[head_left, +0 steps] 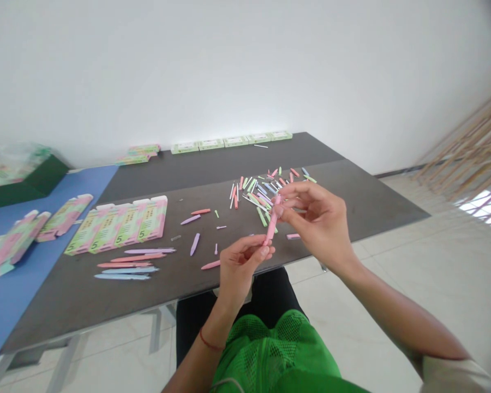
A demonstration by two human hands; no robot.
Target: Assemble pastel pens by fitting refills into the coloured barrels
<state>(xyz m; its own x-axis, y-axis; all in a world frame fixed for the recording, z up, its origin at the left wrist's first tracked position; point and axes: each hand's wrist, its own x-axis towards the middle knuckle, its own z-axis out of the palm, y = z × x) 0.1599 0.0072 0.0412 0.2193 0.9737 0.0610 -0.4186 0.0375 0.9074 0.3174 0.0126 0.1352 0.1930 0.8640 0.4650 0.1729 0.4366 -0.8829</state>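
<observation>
A pink pen part point(272, 222) is held between my two hands over the table's front edge. My left hand point(242, 265) pinches its lower end, and my right hand point(313, 215) grips its upper end between thumb and fingers. Behind my hands lies a pile of pen parts point(264, 188) in pink, green, white, blue and purple. Left of my hands are loose pieces, among them a purple barrel point(195, 244) and a red one point(201, 211). Several assembled-looking pens point(135, 264) lie in a row further left.
Upright-printed green and pink boxes point(125, 226) stand side by side at the left. Flattened-looking cartons point(22, 240) and a dark green bin point(33, 183) rest on the blue surface point(22, 305). Closed boxes point(233, 142) line the back of the dark table point(372, 207).
</observation>
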